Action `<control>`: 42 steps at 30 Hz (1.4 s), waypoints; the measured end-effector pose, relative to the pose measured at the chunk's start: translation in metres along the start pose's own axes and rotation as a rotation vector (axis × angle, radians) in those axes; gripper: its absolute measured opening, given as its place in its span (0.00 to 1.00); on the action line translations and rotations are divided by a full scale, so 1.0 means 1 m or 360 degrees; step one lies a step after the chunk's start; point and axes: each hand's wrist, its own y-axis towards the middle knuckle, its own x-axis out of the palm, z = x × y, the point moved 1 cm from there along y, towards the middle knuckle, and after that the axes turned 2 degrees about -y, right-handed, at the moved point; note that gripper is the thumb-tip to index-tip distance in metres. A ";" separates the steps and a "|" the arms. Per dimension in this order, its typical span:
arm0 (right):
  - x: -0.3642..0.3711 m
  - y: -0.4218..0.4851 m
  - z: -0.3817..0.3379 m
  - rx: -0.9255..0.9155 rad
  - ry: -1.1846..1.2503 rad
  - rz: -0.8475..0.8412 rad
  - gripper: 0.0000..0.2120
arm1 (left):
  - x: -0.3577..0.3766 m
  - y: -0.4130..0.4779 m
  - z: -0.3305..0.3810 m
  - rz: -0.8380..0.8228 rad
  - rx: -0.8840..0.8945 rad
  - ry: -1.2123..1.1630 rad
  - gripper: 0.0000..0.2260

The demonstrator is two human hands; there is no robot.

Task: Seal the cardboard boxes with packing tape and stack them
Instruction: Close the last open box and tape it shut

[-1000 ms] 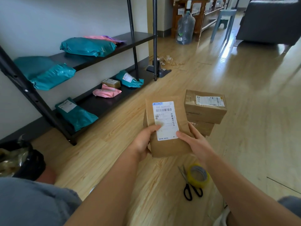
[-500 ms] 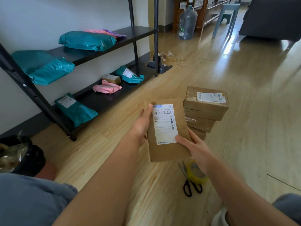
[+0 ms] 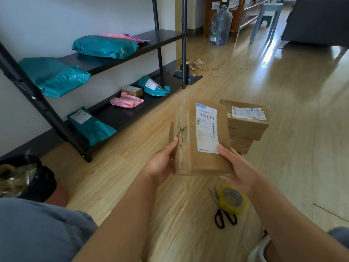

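I hold a brown cardboard box (image 3: 202,159) with a white shipping label in the air above the floor, tilted so its left side with a torn seam shows. My left hand (image 3: 160,163) grips its lower left side, thumb on that side face. My right hand (image 3: 237,167) holds its lower right corner, thumb on the label's edge. Behind it to the right stands a stack of cardboard boxes (image 3: 247,125) on the floor. A yellow-rimmed roll of packing tape (image 3: 233,200) lies on the floor below my right hand, resting on black-handled scissors (image 3: 222,214).
A black metal shelf rack (image 3: 117,118) along the left wall carries teal and pink mailer bags and a small box. A black bin bag (image 3: 24,178) sits at the left. A water bottle (image 3: 220,27), a stool and a dark sofa stand far back.
The box has turned so its left side face shows. My left hand slid from the upper left edge down to the lower left side. My right hand stayed at the lower right corner.
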 end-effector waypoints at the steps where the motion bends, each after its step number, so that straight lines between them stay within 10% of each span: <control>1: 0.000 0.000 0.001 0.0021 -0.0053 -0.0002 0.27 | 0.000 -0.001 -0.002 -0.0033 -0.0007 -0.0070 0.23; 9: 0.015 0.002 -0.008 -0.0089 -0.0588 0.0657 0.29 | 0.010 -0.004 0.003 0.0387 0.0252 0.0136 0.13; 15: 0.050 -0.014 -0.023 -0.0289 -0.0754 0.0317 0.22 | 0.026 -0.007 -0.001 0.0565 0.0558 0.0337 0.10; 35: 0.025 -0.003 -0.015 -0.0210 -0.0849 0.0566 0.25 | 0.016 -0.006 -0.016 0.0544 0.0457 0.0365 0.20; 42: 0.032 -0.012 -0.023 -0.0085 -0.0358 0.0074 0.29 | 0.011 -0.009 -0.015 0.0703 0.0735 0.0679 0.22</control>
